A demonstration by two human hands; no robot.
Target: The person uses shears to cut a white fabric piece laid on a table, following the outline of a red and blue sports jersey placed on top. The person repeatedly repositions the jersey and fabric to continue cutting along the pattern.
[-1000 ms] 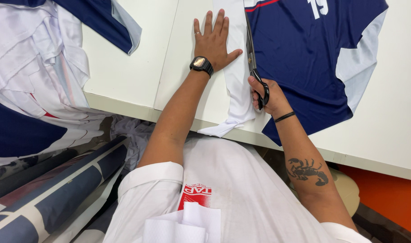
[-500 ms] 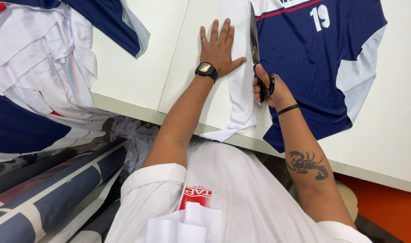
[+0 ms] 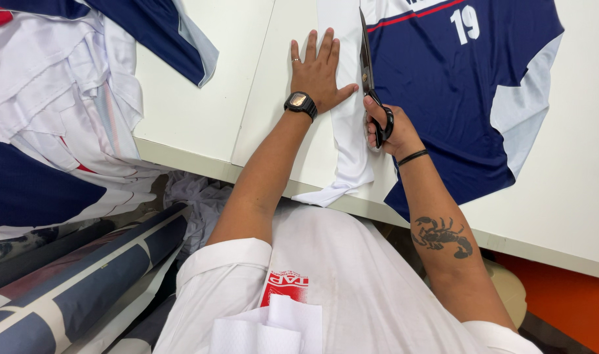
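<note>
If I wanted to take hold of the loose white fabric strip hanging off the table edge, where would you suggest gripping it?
Grip the white strip at its limp lower end, coming from below the table's front edge. That end droops free over the edge, while higher up the left hand presses it flat and the scissors in the right hand run along its right side.

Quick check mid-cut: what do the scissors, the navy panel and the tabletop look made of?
Scissors: dark metal blades, black glossy handles, likely plastic or coated, in the right hand. Navy panel: thin, smooth printed fabric, probably synthetic; it lies limp. Tabletop: white, matte, hard sheet, laminate perhaps. Left hand presses flat.
</note>
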